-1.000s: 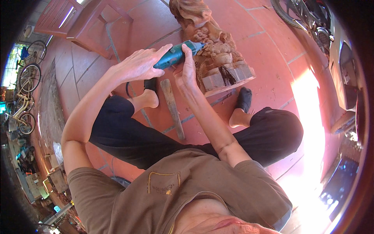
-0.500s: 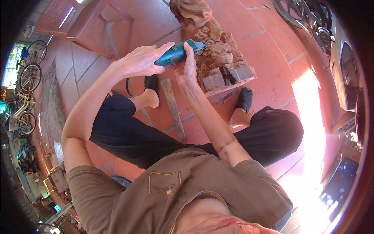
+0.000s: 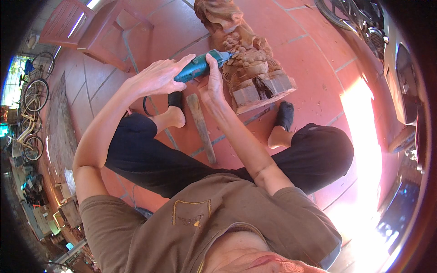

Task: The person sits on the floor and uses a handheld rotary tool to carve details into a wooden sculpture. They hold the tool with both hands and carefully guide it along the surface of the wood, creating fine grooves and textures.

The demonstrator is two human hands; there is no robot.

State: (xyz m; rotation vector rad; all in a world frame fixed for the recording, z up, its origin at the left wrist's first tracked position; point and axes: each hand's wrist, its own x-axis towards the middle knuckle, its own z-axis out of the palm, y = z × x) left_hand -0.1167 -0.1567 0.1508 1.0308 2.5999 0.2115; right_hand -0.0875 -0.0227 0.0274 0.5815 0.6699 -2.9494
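Observation:
A teal rotary tool [image 3: 195, 68] is held between my two hands, its tip pointing right at the carving. My left hand [image 3: 160, 75] grips its rear end, thumb and fingers closed on the body. From below, my right hand [image 3: 212, 86] is wrapped round the front part, thumb laid over the top. The brown carved wooden statue [image 3: 255, 58] lies on the tiled floor, its flat block base toward me. The tool's fine tip is at the carved relief; whether it touches the wood I cannot tell.
A wooden bar [image 3: 201, 129] lies on the red tiles [image 3: 314, 86] between my feet. A reddish chair [image 3: 98, 34] stands at the far left, and bicycles [image 3: 35, 93] are along the left edge. Parked motorbikes [image 3: 364, 27] are at the right.
Both hands and the rotary tool have shifted a little to the left across the carving. The tool is still in both hands.

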